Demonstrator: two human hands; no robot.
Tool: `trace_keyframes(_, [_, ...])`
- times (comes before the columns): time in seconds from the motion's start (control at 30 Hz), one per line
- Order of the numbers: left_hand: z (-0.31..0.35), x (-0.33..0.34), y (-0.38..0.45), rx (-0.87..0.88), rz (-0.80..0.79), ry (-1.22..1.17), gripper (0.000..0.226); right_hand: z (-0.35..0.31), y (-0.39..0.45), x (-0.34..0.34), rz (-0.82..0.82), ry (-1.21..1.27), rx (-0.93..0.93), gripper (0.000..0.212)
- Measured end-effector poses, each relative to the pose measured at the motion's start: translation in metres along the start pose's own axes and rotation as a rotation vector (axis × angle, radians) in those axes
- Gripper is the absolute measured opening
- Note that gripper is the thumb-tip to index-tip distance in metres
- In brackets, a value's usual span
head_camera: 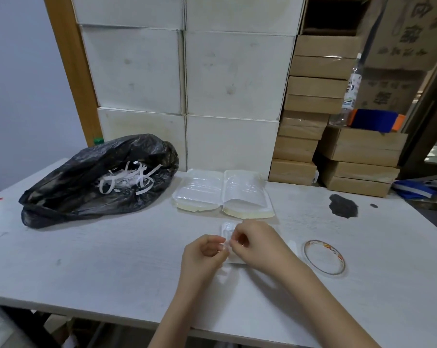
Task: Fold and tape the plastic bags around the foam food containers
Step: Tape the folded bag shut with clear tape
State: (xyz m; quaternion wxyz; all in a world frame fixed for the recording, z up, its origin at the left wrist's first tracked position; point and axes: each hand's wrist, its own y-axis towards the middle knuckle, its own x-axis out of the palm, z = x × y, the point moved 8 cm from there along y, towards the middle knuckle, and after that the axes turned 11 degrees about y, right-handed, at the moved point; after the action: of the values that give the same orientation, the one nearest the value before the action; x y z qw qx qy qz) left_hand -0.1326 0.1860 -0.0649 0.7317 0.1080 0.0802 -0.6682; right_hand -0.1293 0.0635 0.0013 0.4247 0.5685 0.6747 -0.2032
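Your left hand (205,249) and right hand (256,243) meet over the middle of the white table (112,259), fingers curled inward, and between their fingertips you pinch a small clear strip, probably a piece of tape (227,243), though it is too thin and glossy to be sure. Directly beneath your hands lies the flat white foam container in its clear plastic bag (226,228); only its far corner and a sliver of its near edge show, the rest is covered by your right hand and wrist. Your fingers look raised just off it, not pressing it.

Just to the right of your right wrist the transparent roll of tape (324,258) lies flat on the table, apart from the hand. Beyond your hands, near the table's far edge, two bagged stacks of white foam containers (222,193) sit side by side, touching each other.

To the far left a crumpled black plastic bag (87,187) lies open with white paper strips (127,180) inside. A dark smudge (343,205) marks the table to the right. Behind stand stacked white boxes (182,71) and brown cardboard boxes (317,91); a clear plastic bottle (350,91) rests among them, its top blurred. Your forearms are cut off at the lower edge
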Motion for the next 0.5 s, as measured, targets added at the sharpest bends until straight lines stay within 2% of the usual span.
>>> trace_keyframes(0.2, [0.007,0.000,-0.004,0.066,0.019,0.020,0.025,0.015,0.007,0.012,-0.019,0.158,0.175,0.014])
trace_keyframes(0.33, [0.003,-0.001,-0.003,0.063,0.037,0.005,0.022,0.016,0.007,0.015,-0.047,0.220,0.206,0.027])
trace_keyframes(0.5, [-0.003,-0.003,0.000,0.012,0.069,-0.093,0.024,0.020,0.008,0.015,-0.020,0.289,0.221,0.028])
